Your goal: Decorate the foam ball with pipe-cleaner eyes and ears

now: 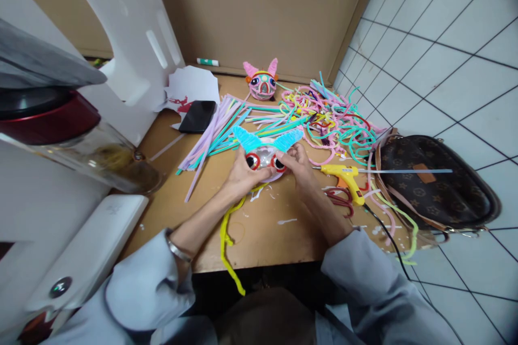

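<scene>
Between my two hands is a pipe-cleaner animal head (265,155) with blue fuzzy ears and round eyes ringed in red. My left hand (242,173) grips its left side, the thumb lying across the lower front. At the other side my right hand (297,163) is closed on it, thumb against the right eye. From below the head a yellow pipe cleaner (224,234) trails over the table edge. A yellow glue gun (343,177) with a long glue stick lies right of my right hand, beside red-handled scissors (340,199).
A finished-looking pink-eared head (262,86) stands at the back. Straight pipe cleaners (218,129) and a tangled pile (332,118) lie before it. A black phone (198,116) rests at left, near a glass jar (109,156). A brown bag (437,180) sits right; the glue gun's cord (388,232) crosses the edge.
</scene>
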Action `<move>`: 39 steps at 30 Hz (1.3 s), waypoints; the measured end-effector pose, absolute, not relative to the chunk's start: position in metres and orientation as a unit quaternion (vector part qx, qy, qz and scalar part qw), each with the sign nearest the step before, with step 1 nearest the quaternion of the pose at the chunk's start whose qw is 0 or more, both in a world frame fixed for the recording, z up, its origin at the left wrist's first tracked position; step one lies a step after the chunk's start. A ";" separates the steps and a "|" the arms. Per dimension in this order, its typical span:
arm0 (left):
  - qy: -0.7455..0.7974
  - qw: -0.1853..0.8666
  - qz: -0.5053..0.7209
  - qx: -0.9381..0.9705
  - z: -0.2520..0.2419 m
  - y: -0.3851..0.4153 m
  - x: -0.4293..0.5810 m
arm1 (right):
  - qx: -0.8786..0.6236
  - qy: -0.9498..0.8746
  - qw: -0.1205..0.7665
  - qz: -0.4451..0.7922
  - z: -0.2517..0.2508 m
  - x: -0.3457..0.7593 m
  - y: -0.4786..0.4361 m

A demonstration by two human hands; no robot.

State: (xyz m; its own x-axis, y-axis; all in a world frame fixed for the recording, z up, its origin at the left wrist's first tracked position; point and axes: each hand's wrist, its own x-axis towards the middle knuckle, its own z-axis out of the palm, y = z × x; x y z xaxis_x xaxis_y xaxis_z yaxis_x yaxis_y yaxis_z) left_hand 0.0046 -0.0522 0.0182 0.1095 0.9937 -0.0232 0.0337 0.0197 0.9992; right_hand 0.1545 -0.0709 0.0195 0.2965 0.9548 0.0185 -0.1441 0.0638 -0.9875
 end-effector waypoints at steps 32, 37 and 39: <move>0.486 0.529 0.441 0.538 0.032 -0.057 0.005 | -0.548 -0.382 0.594 0.449 0.031 0.154 -0.074; 0.489 0.517 0.444 0.545 0.027 -0.055 0.003 | -0.538 -0.351 0.577 0.505 0.026 0.163 -0.068; 0.494 0.518 0.439 0.543 0.025 -0.054 0.002 | -0.549 -0.342 0.568 0.508 0.023 0.167 -0.066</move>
